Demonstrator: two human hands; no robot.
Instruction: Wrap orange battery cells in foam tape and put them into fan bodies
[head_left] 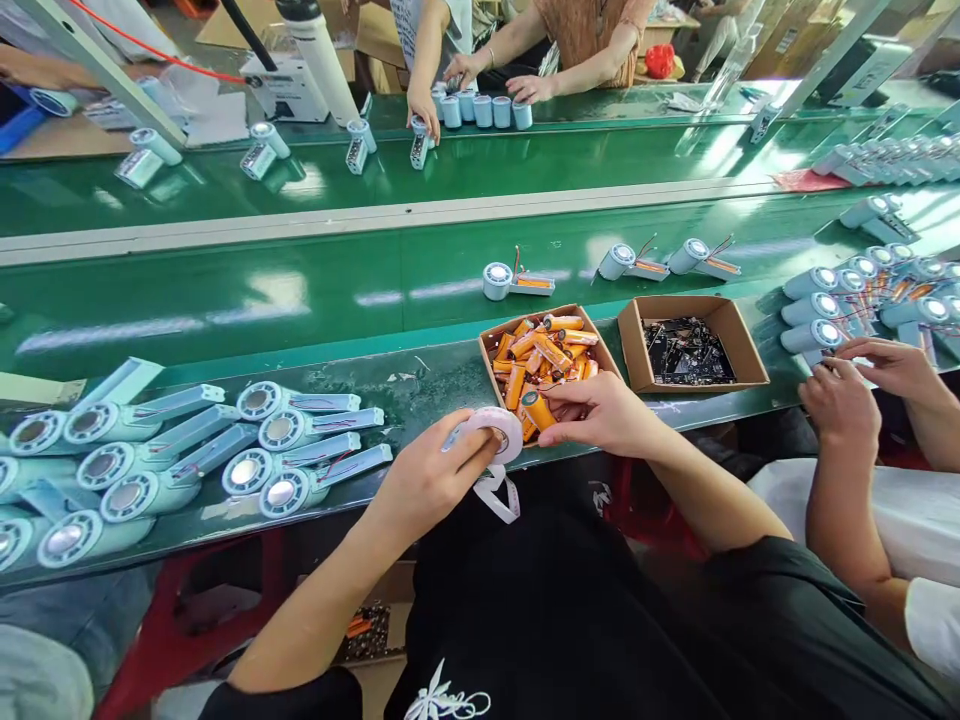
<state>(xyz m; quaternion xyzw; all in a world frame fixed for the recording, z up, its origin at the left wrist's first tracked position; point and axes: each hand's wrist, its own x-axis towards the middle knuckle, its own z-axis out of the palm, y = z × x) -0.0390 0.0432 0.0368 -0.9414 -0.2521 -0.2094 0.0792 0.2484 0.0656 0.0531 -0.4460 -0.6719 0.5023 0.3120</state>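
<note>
My left hand (431,470) is closed around a roll of white tape (504,432), with a finger through its core. A loose strip of tape hangs below the roll. Just to the right, my right hand (600,412) holds an orange cylindrical battery (537,408) between thumb and fingers, close beside the tape. Behind both hands stands a cardboard box (609,352) heaped with orange batteries (551,350). My right fingers are in front of its near edge.
A second cardboard box (634,370) holds black circuit boards (686,350). Pale blue fan housings (281,430) lie at left, more (821,308) at right. Housings (497,281) sit on the green conveyor (337,290). A co-worker's hands (847,400) work at right; others' hands (424,100) are across the line.
</note>
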